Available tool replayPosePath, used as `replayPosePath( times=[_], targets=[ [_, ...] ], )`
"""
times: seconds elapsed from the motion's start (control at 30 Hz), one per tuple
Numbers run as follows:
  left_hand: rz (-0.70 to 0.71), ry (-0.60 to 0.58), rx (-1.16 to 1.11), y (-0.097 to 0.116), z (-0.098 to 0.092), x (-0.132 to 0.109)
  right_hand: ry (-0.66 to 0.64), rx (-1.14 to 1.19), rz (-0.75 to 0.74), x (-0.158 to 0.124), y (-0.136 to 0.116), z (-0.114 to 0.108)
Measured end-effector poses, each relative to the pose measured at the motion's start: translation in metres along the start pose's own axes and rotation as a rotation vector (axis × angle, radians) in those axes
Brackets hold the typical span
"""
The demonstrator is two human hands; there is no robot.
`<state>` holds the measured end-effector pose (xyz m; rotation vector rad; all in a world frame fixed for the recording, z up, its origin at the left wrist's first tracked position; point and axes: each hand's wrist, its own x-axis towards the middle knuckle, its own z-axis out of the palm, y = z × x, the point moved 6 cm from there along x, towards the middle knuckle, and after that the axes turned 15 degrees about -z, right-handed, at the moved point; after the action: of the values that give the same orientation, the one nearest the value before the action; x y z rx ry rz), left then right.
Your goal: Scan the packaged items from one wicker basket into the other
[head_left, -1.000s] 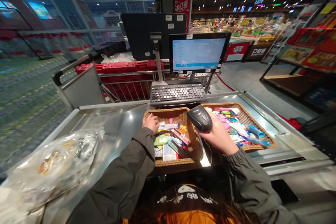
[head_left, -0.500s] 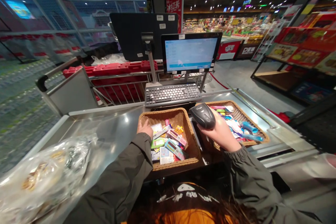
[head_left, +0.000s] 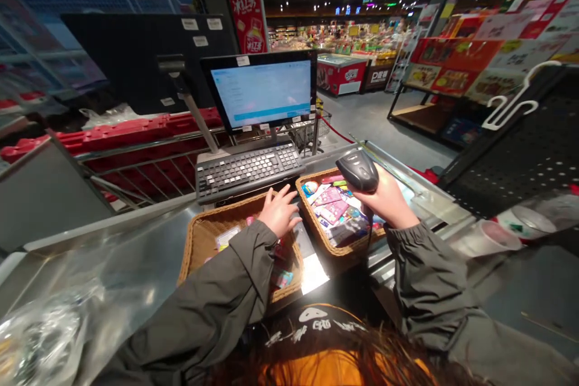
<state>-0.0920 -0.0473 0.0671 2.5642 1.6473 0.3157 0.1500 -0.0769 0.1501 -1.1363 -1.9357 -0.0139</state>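
Observation:
My left hand (head_left: 279, 212) reaches over the right rim of the left wicker basket (head_left: 192, 241), fingers spread and holding nothing. That basket contains small boxes and packets, partly hidden by my sleeve. In my right hand (head_left: 389, 202) is a black barcode scanner (head_left: 359, 170), held above the right wicker basket (head_left: 312, 223). Small packaged goods fill this second basket, among them a pink packet (head_left: 332, 211). The scanner and my right hand cover its far right part.
A keyboard (head_left: 251, 166) and a lit monitor (head_left: 266, 90) stand behind the baskets. Clear plastic bags (head_left: 40, 332) lie on the metal counter (head_left: 131, 253) at left. Plastic cups (head_left: 491, 238) and a rack with white hooks (head_left: 511, 99) are at right.
The view has turned to the right. My left hand has left the left basket's left rim and moved right, toward the right basket. The scanner stays in my right hand.

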Motion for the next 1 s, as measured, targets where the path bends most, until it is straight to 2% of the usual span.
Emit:
replayPosePath(
  times=[0.1,0.23,0.33,0.43,0.6,0.7,0.87,1.0],
  targets=[
    [-0.019,0.008,0.008,0.018,0.021,0.038,-0.009,0.012,-0.01,-0.003,0.009,-0.003],
    [-0.138,0.061,0.027,0.021,0.044,0.085,-0.012,0.063,-0.011,-0.006,0.022,-0.004],
    [-0.227,0.057,0.136,0.021,0.059,0.111,-0.015,0.093,-0.001,-0.005,0.033,-0.005],
    [-0.254,0.026,0.266,0.028,0.071,0.129,-0.018,0.148,-0.007,-0.004,0.042,-0.005],
    [-0.219,-0.037,0.384,0.037,0.089,0.142,-0.033,0.212,-0.018,-0.004,0.055,-0.005],
    [-0.152,-0.055,0.406,0.038,0.096,0.144,-0.044,0.236,-0.019,-0.007,0.06,-0.004],
    [-0.06,-0.08,0.386,0.038,0.097,0.143,-0.02,0.257,0.008,-0.01,0.068,-0.005],
    [0.029,-0.08,0.338,0.047,0.094,0.138,-0.006,0.27,0.008,-0.012,0.07,-0.005]
  ],
)
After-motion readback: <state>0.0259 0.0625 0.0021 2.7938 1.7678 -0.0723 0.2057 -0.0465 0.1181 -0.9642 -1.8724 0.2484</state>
